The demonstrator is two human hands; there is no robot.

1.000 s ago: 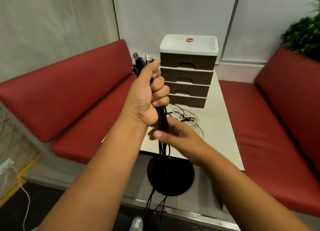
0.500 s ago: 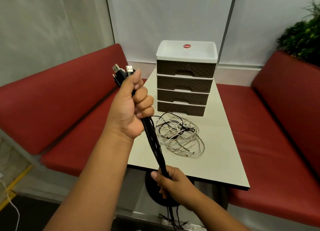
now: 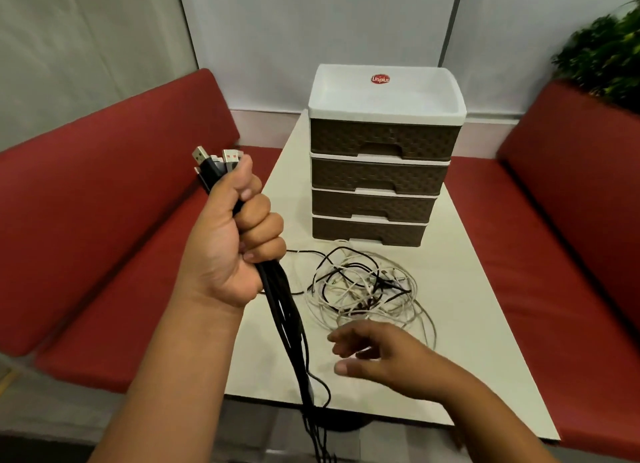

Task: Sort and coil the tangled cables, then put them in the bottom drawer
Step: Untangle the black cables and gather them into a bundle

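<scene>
The left hand (image 3: pixel 232 251) clenched a bundle of black USB cables (image 3: pixel 287 327), plugs up, its long axis hanging steeply past the white table (image 3: pixel 485 358) edge. The right hand (image 3: pixel 384 355), fingers (image 3: pixel 341 350) loosely apart and holding nothing, hovered just right of the bundle. Behind it lay the tangled white and black cables (image 3: pixel 367 289), before the brown four-drawer organiser (image 3: pixel 377 175), whose bottom drawer (image 3: pixel 367 232) looked closed.

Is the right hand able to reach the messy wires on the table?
Probably yes: the open right hand hovers just in front of the tangled wires, nothing between them.
</scene>
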